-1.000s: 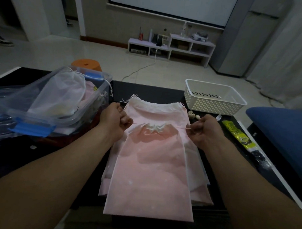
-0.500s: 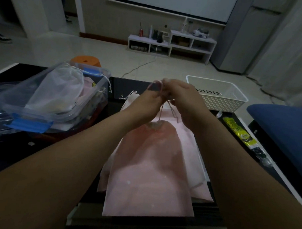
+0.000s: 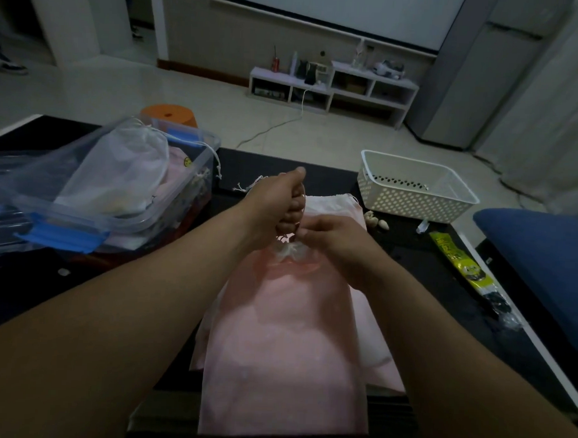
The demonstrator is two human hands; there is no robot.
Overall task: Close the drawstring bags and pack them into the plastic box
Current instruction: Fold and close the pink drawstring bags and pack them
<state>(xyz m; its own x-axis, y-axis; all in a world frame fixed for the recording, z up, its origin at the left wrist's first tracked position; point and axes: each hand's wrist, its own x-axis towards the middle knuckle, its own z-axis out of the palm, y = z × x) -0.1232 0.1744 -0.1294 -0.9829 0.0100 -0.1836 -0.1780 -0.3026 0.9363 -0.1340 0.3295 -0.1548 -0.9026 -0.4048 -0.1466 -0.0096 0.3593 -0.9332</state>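
Pink drawstring bag (image 3: pixel 283 336), neck gathered on the desk (image 3: pixel 410 265)
My left hand (image 3: pixel 280 202) grips its cords (image 3: pixel 284 241); my right hand (image 3: pixel 334 241) pinches the bunched neck (plastic box (image 3: pixel 208 163) sits left).

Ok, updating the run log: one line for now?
left hand grips white cords | right hand pinches pink fabric drawstring bag at neck

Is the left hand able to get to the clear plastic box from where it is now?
Probably, yes. The plastic box sits open just left of the left hand, nothing standing between them. That hand grips the drawstring of the pink bag, though, so the bag would come along.
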